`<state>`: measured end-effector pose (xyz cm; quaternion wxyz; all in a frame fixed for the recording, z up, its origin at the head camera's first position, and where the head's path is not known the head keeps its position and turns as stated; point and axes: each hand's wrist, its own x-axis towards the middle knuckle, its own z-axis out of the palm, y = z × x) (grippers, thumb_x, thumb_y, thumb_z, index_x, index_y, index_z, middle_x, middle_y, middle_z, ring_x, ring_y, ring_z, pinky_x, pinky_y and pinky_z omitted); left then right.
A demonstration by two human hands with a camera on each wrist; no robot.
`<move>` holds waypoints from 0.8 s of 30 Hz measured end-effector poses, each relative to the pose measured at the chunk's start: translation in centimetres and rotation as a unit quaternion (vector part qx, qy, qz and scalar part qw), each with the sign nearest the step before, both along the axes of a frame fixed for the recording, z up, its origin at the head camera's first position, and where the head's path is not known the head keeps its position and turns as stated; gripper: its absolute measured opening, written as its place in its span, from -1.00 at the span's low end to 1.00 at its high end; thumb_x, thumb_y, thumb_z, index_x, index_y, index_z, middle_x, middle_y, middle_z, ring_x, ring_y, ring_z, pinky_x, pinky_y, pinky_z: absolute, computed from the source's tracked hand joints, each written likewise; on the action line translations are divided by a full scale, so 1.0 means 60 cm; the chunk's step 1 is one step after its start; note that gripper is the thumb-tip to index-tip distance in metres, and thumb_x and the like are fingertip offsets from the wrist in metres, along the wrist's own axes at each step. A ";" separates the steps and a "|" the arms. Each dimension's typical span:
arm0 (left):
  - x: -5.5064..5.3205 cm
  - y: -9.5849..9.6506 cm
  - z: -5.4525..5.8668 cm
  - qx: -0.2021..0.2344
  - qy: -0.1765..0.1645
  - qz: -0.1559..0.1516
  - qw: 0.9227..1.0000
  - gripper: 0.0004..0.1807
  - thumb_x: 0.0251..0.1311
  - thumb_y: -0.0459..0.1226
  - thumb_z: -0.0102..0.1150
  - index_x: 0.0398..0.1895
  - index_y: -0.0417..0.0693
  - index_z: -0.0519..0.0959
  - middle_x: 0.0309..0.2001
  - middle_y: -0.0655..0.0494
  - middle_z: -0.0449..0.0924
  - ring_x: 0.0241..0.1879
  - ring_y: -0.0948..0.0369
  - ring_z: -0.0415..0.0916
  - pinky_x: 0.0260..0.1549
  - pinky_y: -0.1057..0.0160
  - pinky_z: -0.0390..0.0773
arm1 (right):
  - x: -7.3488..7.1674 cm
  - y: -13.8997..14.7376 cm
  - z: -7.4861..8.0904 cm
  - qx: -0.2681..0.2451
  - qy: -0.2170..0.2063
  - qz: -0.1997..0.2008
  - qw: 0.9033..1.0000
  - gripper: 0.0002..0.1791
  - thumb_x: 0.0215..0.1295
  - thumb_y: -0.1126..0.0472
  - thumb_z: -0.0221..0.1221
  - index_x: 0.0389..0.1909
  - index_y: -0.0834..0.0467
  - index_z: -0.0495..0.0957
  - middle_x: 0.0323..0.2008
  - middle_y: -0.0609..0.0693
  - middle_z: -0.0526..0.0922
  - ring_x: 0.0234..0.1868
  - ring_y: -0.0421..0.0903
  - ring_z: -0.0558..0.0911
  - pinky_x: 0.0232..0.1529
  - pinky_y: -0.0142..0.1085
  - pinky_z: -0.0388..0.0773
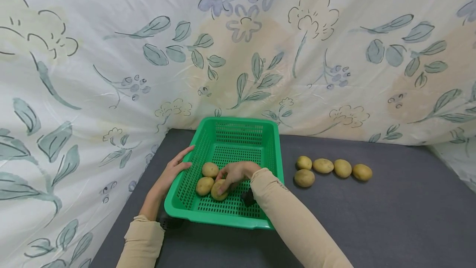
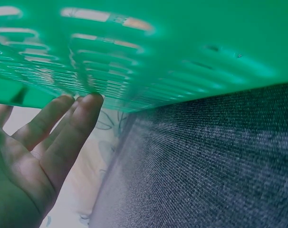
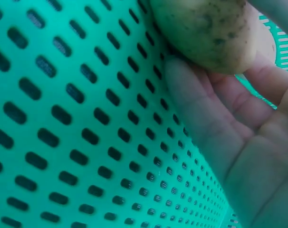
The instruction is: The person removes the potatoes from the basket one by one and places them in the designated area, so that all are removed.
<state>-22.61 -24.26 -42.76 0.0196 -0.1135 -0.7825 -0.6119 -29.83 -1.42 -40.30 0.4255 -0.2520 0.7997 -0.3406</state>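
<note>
A green perforated plastic basket [image 1: 243,221] stands on the dark tabletop. My left hand [image 1: 172,173] rests against its left side, thumb and a finger at the rim; in the left wrist view its fairly straight fingers [image 2: 80,121] touch the outer wall. Inside the basket, my right hand [image 1: 236,175] holds a yellow-brown potato [image 1: 218,190] low over the floor, with fingers curled about it. The right wrist view shows that speckled potato [image 3: 208,33] against the hand's fingers. Two other potatoes lie close beside it, one to the left [image 1: 204,186] and one behind [image 1: 210,170].
Several potatoes [image 1: 323,166] lie on the tabletop [image 1: 372,214] right of the basket, most in a row, with one potato [image 1: 304,178] in front. A floral cloth [image 1: 241,53] hangs behind the table and along its left side.
</note>
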 end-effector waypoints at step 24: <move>0.001 0.001 0.001 0.000 -0.001 0.000 1.000 -0.40 0.43 -0.22 -0.13 0.50 -0.04 0.06 0.50 -0.09 -0.24 0.43 -0.16 -0.42 0.23 -0.31 -0.08 | 0.001 0.003 0.003 0.024 0.027 0.052 0.998 -0.69 0.12 0.29 0.36 -0.09 0.13 0.61 -0.20 -0.08 0.61 -0.18 -0.16 0.58 -0.11 -0.28 0.54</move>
